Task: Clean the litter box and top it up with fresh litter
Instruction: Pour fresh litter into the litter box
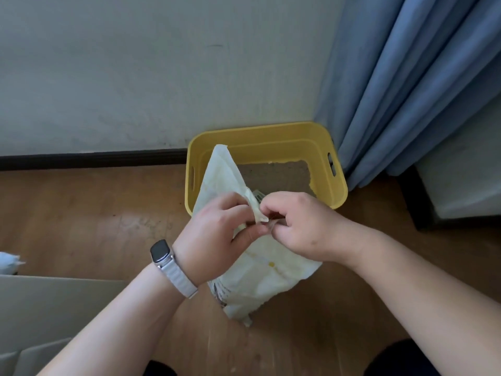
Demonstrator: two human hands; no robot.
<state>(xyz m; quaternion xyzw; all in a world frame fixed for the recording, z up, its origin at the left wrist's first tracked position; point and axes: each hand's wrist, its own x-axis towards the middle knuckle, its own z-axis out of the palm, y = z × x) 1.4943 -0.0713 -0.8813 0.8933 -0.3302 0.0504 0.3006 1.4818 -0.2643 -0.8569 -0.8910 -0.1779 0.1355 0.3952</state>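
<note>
Litter box [336,196], yellow, just beyond hands. Left hand [214,234] and right hand [295,226] pinch top edge of litter bag [260,275].

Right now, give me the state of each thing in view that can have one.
Litter bag, upright, top edge pinched by both hands; open or sealed unclear.
Yellow litter box, uncovered, holds a low layer of litter.
Left hand, pinching the bag's top.
Right hand, pinching the bag's top.
Curtain, hanging bunched beside the box.
Watch, screen dark.
</note>
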